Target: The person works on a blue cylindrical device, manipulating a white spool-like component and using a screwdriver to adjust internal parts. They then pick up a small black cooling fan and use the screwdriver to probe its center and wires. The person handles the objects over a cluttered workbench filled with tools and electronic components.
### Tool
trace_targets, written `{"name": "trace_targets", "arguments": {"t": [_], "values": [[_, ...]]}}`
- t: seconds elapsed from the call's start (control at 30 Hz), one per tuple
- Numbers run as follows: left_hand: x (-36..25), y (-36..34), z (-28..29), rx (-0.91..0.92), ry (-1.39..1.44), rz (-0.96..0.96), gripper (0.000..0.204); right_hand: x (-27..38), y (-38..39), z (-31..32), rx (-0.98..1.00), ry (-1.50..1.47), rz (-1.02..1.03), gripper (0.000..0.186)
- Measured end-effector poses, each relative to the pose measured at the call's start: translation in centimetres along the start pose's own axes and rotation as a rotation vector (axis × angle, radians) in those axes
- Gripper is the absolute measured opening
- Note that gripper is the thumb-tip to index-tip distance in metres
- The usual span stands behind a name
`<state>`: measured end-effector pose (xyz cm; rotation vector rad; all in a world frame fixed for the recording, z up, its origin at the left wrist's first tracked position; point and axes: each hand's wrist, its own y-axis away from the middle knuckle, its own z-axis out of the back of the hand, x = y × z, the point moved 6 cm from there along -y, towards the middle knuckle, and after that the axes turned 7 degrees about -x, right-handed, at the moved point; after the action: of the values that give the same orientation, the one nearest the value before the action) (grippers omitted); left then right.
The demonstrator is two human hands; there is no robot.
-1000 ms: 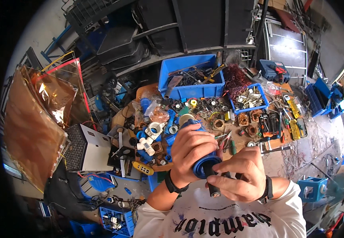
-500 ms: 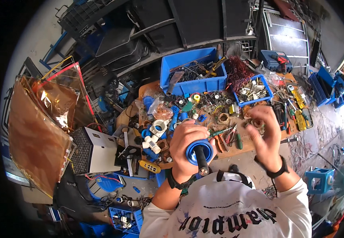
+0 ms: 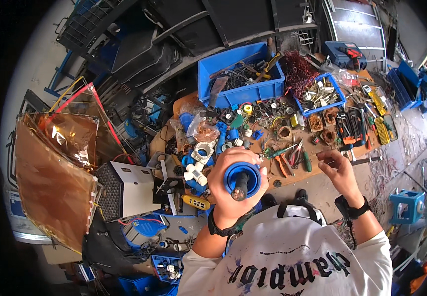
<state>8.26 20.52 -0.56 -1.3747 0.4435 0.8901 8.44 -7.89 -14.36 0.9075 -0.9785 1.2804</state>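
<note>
My left hand (image 3: 233, 183) is wrapped round a blue round plastic fitting (image 3: 229, 176) with a wide ringed rim. Out of its middle sticks a thick black cable (image 3: 241, 186), its cut end towards me. Fingers loosely bent and apart, my right hand (image 3: 336, 170) hovers empty by the table's front edge, close to a hammer (image 3: 363, 160). Between the hands lie red-handled pliers (image 3: 292, 158) and a green-handled tool (image 3: 306, 161) on the wooden table (image 3: 317, 170). White pipe fittings (image 3: 196, 174) rest just left of my left hand.
At the back stands a blue crate (image 3: 245, 93) of tools and cables, beside a blue tray (image 3: 339, 88) of metal parts. Rusty round parts (image 3: 327, 136) and black-and-orange tools (image 3: 351, 128) lie on the right. A yellow remote control (image 3: 195, 202) sits at the left front.
My right hand has lowered and moved slightly right, away from the fitting, towards the hammer. My left hand keeps its hold on the fitting. The view has shifted a little.
</note>
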Motion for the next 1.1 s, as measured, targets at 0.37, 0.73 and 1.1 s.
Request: {"name": "trace_targets", "arguments": {"t": [0.37,0.73,1.1], "values": [[-1.1,-0.7,-0.4,0.081,0.059,0.031,0.027,3.5,2.3,-3.2,0.111,-0.046,0.045,0.023],[-1.9,-0.1,-1.4,0.095,0.024,-0.004,0.033,6.5,3.3,-5.5,0.197,-0.096,0.129,0.023],[-4.0,-0.4,-1.5,0.079,-0.213,-0.208,0.038,8.7,3.7,-6.0,0.260,-0.133,0.191,0.021]]}}
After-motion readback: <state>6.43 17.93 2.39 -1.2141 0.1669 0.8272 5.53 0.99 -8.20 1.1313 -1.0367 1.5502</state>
